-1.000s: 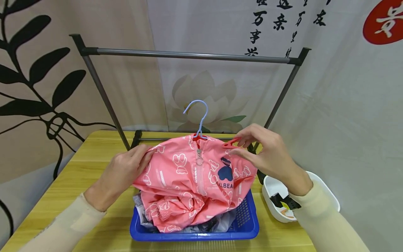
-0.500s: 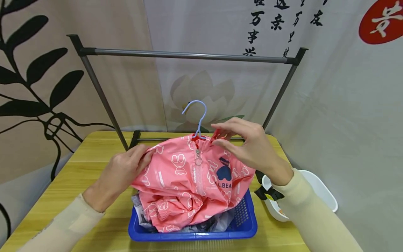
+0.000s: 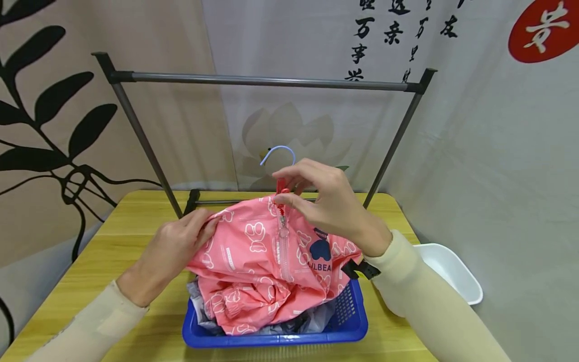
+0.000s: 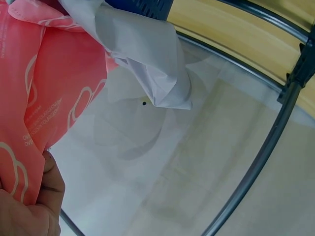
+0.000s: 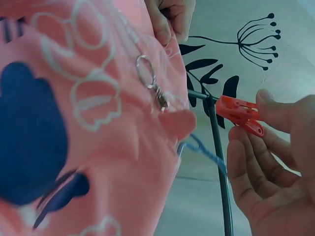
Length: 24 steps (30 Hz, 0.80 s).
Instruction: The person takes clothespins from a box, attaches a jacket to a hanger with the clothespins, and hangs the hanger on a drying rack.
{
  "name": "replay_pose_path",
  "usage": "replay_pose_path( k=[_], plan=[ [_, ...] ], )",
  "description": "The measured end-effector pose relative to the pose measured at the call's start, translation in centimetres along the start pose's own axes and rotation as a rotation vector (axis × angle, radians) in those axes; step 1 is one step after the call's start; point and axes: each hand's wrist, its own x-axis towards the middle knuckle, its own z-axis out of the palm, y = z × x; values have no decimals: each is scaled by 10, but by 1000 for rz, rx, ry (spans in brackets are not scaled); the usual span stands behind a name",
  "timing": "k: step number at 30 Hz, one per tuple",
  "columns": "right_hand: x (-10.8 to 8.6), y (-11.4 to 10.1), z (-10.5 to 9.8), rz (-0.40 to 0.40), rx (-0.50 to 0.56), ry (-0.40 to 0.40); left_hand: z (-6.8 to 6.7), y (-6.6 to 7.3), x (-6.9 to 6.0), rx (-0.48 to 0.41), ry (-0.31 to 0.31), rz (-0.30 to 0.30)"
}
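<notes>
A pink zip jacket (image 3: 264, 259) with white bear outlines hangs on a light blue hanger (image 3: 281, 147), its lower part bunched over a blue basket (image 3: 276, 342). My left hand (image 3: 163, 256) grips the jacket's shoulder at the left; in the left wrist view that hand (image 4: 39, 204) pinches the cloth between thumb and fingers. Between thumb and fingertips, my right hand (image 3: 332, 206) pinches a red clothespin (image 5: 238, 112) beside the collar. The right wrist view puts the clothespin a little apart from the collar and the hanger's hook. My right hand covers the hook's lower part in the head view.
Behind the jacket stands a grey metal rack (image 3: 267, 80) on the wooden table (image 3: 135, 226). Grey clothing (image 3: 316, 319) lies in the basket. A white container (image 3: 452, 271) sits at the right, partly hidden by my right sleeve. A printed curtain hangs behind.
My right hand has moved left with the red clothespin, from the jacket's right shoulder to the collar near the hanger. My left hand keeps its grip on the left shoulder.
</notes>
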Motion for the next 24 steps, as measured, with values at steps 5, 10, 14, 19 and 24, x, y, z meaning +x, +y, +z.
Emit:
replay_pose_path(
  k=[5, 10, 14, 19, 24],
  plan=[
    [10, -2, 8, -6, 17, -23, 0, 1, 0, -3, -11, -9],
    [20, -5, 14, -12, 20, -31, 1, 2, 0, -3, -13, -15],
    [27, -6, 20, -24, 23, -44, 0, 2, 0, -3, -7, -15],
    [33, -10, 25, -9, 44, -80, -2, 3, 0, -14, -27, -27],
    [39, -10, 32, 39, 117, -114, -2, 4, -1, -9, -48, -33]
  ],
)
